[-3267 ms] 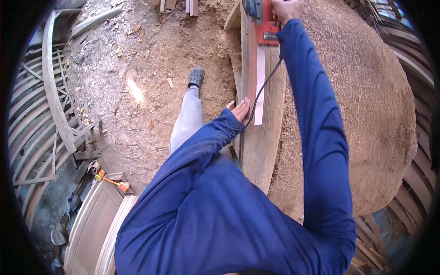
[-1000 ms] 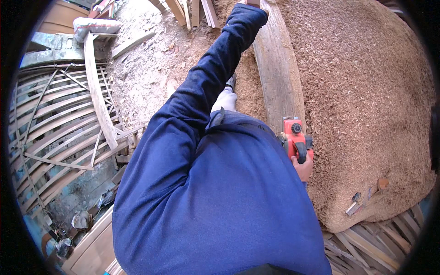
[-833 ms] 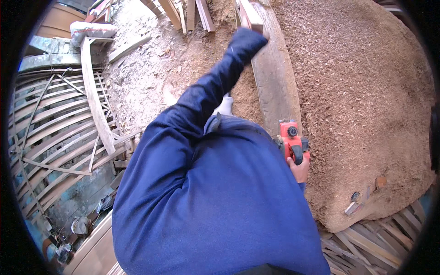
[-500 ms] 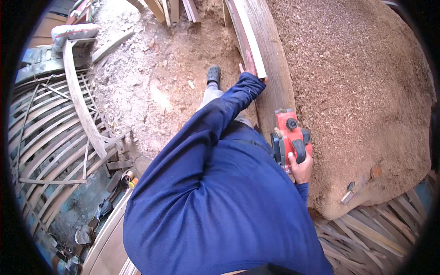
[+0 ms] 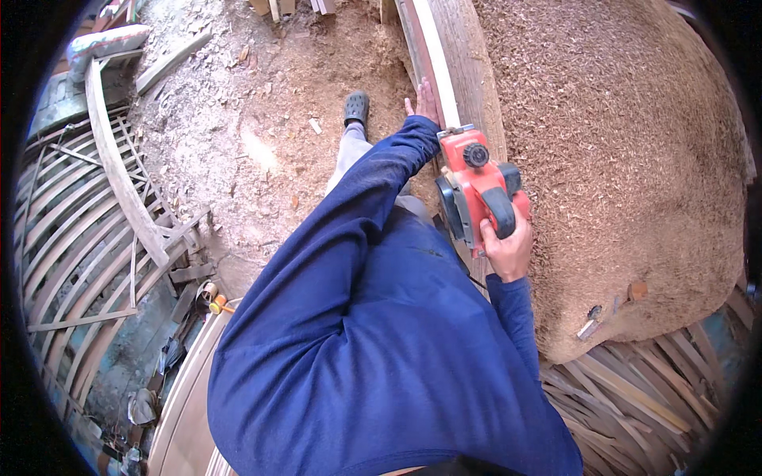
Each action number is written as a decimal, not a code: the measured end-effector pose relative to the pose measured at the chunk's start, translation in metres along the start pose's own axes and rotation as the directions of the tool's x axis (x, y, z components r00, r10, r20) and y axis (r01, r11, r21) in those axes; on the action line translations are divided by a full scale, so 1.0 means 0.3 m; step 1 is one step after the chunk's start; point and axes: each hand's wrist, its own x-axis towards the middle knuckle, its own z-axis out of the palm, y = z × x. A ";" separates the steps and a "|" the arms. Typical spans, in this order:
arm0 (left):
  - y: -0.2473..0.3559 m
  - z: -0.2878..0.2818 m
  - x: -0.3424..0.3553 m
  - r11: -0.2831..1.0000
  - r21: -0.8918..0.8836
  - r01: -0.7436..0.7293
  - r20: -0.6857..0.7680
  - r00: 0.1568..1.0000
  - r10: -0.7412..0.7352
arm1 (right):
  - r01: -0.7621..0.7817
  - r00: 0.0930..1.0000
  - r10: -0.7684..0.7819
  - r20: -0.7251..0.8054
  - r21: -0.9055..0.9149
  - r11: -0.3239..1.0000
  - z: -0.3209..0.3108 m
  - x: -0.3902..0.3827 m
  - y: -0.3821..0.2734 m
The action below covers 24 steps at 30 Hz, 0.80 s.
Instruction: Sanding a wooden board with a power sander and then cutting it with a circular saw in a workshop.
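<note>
My right hand (image 5: 509,247) is closed round the rear handle of a red and black electric planer (image 5: 470,184). The planer's front end meets the near end of a narrow plank (image 5: 446,87), which stands on edge with a pale top face. My left hand (image 5: 426,101) lies flat against the plank's left side, fingers stretched forward, just ahead of the planer. A thick, weathered timber (image 5: 475,67) runs along under and beside the plank. The planer hides the plank's nearest end.
A broad mound of wood shavings (image 5: 611,174) rises on the right, with a small wooden block (image 5: 637,291) and a tool with a metal end (image 5: 587,328) on it. Loose wood strips (image 5: 635,389) lie below. At left stands a frame of curved wooden ribs (image 5: 79,246). Shavings cover the floor (image 5: 262,119).
My right hand has moved the planer forward and a little left, bringing it up to the plank's near end. My left hand stays on the plank. The view has shifted slightly.
</note>
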 end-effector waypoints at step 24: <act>-0.029 0.094 0.025 0.966 0.258 -0.013 0.120 0.993 -0.019 | 0.207 0.972 -0.217 -0.091 -0.106 0.973 0.273 0.701 -0.272</act>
